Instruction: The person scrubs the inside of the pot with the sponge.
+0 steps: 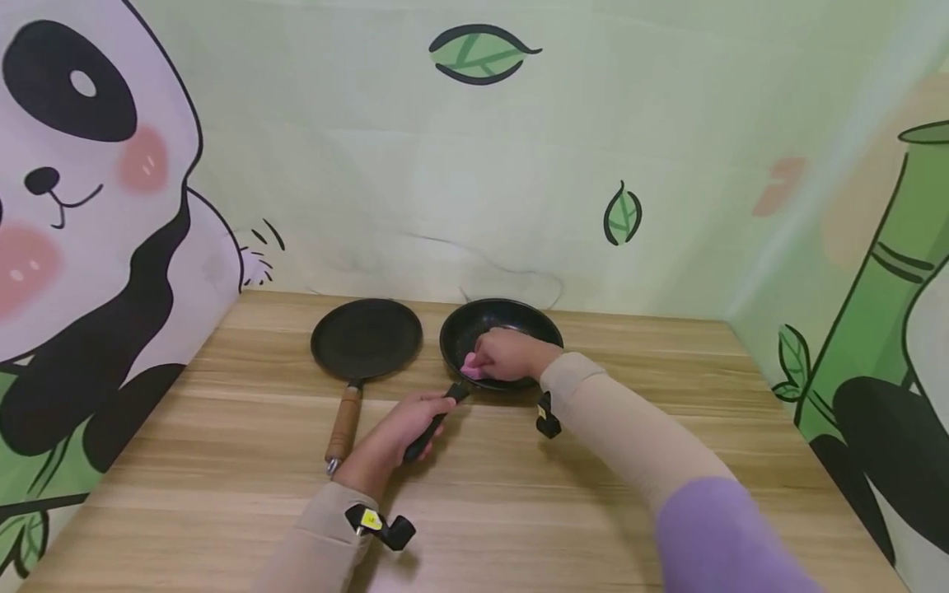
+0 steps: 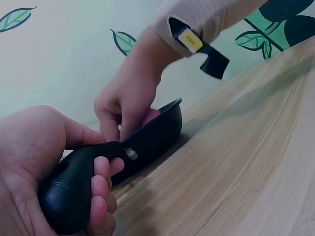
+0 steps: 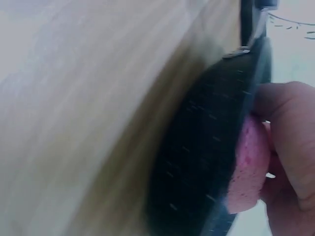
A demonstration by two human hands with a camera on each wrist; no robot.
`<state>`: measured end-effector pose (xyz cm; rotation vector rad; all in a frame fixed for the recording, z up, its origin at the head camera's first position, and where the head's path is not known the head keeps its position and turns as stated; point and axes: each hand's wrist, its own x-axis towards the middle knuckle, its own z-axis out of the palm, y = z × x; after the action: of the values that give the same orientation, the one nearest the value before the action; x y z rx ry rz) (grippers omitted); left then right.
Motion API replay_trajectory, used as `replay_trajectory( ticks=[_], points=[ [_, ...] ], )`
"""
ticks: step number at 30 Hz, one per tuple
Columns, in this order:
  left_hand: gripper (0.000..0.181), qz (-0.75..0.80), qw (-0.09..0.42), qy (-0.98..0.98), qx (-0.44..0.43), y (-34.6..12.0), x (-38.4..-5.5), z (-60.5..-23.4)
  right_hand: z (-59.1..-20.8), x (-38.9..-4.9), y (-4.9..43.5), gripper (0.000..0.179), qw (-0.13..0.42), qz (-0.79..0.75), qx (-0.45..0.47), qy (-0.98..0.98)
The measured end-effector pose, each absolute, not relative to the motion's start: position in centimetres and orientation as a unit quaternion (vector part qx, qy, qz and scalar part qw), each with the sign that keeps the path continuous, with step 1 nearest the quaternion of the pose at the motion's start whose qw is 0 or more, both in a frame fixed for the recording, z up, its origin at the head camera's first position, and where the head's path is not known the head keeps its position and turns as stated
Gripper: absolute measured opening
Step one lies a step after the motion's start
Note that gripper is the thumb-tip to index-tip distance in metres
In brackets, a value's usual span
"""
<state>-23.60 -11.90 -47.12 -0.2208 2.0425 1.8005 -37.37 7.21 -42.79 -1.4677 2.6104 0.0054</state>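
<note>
A black frying pan [image 1: 469,321] stands on the wooden table, its handle pointing toward me and to the left. My left hand [image 1: 408,422] grips that black handle [image 2: 66,191], fingers wrapped beneath it and thumb along the top. Over the pan, my right hand [image 1: 511,354] pinches a pink sponge [image 3: 248,169] against the inner side near the handle joint. The sponge's lower part is hidden behind the pan's rim in the right wrist view. In the left wrist view, most of the sponge is covered by the fingers and the rim.
A flat black griddle pan [image 1: 366,338] with a wooden handle [image 1: 344,424] lies to the left of the frying pan, close to my left forearm. Behind both pans, the wooden table [image 1: 630,494] meets a wall [image 1: 334,165] printed with pandas and leaves.
</note>
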Motion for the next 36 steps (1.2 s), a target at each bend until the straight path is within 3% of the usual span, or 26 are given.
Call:
replay_trajectory(
  ticks=[7,13,20,30,36],
  points=[
    [0.042,0.648,0.205,0.729,-0.077,-11.9,-23.5,-47.3,-40.6,-36.3,8.3,0.02,0.19,0.068,-0.451,0.87],
    [0.042,0.657,0.201,0.722,-0.08,-12.2,-23.4,-47.2,-39.7,-35.6,9.9,0.022,0.221,0.102,-0.406,0.881],
    [0.04,0.656,0.196,0.725,-0.074,-12.4,-23.2,-47.0,-40.1,-35.8,11.4,0.027,0.175,0.149,-0.399,0.888],
    [0.041,0.652,0.199,0.729,-0.06,-12.5,-23.5,-47.1,-40.0,-36.8,12.0,0.029,0.149,0.169,-0.331,0.916],
    [0.04,0.631,0.196,0.749,-0.044,-12.5,-23.4,-47.2,-40.5,-37.4,12.3,0.034,0.101,0.213,-0.31,0.921]
  ],
)
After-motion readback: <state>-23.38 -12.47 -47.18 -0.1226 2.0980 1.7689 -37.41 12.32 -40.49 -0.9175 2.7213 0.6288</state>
